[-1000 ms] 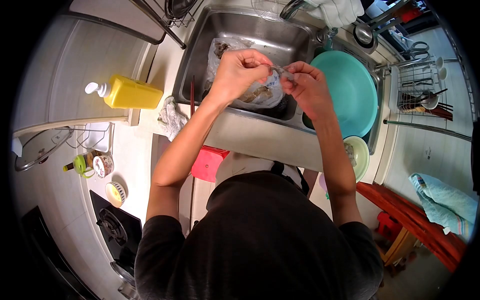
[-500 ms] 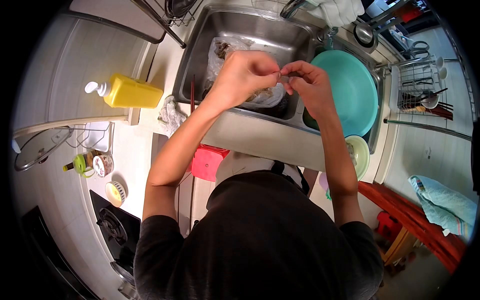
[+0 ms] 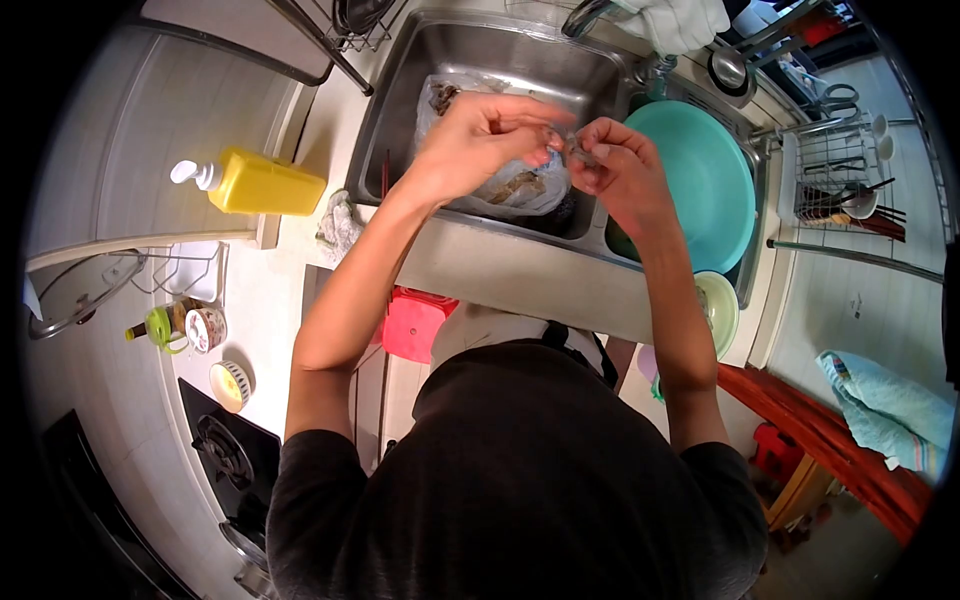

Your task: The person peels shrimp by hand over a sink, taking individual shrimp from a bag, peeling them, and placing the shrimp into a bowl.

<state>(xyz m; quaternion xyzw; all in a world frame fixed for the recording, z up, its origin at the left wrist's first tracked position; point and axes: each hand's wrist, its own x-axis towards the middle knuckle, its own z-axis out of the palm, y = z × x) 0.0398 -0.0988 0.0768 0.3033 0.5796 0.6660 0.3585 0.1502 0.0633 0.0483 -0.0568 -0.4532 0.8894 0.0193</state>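
Far to the left of the steel sink point(image 3: 570, 78), a clear lid point(image 3: 85, 300) leans against a wire rack, with a green-topped bottle point(image 3: 160, 328) and a patterned cup point(image 3: 206, 328) standing close together on the counter on that same side of the sink. Nearer the person, also left of the sink, are a black stove point(image 3: 222, 448) and a striped bowl point(image 3: 230, 387) with something yellow inside. Closer to the sink stands a yellow pump bottle point(image 3: 265, 183), then a crumpled cloth point(image 3: 340, 228) just beside the sink's left rim. Below the sink's front edge shows a red container point(image 3: 418, 325).

Above the left part of the sink is the left hand point(image 3: 480, 145), its fingers stretched forward and partly blurred; I cannot tell whether it grips anything. Beneath it, inside the sink, lies a clear plastic bag point(image 3: 553, 185) with brownish matter in it. Over the sink, just right of the left fingertips, a small greyish piece point(image 3: 577, 155) is pinched between the thumb and fingers of the right hand point(image 3: 630, 170). A turquoise basin point(image 3: 700, 185) covers the sink's right side, and a pale green bowl point(image 3: 722, 312) sits by the sink's near right corner
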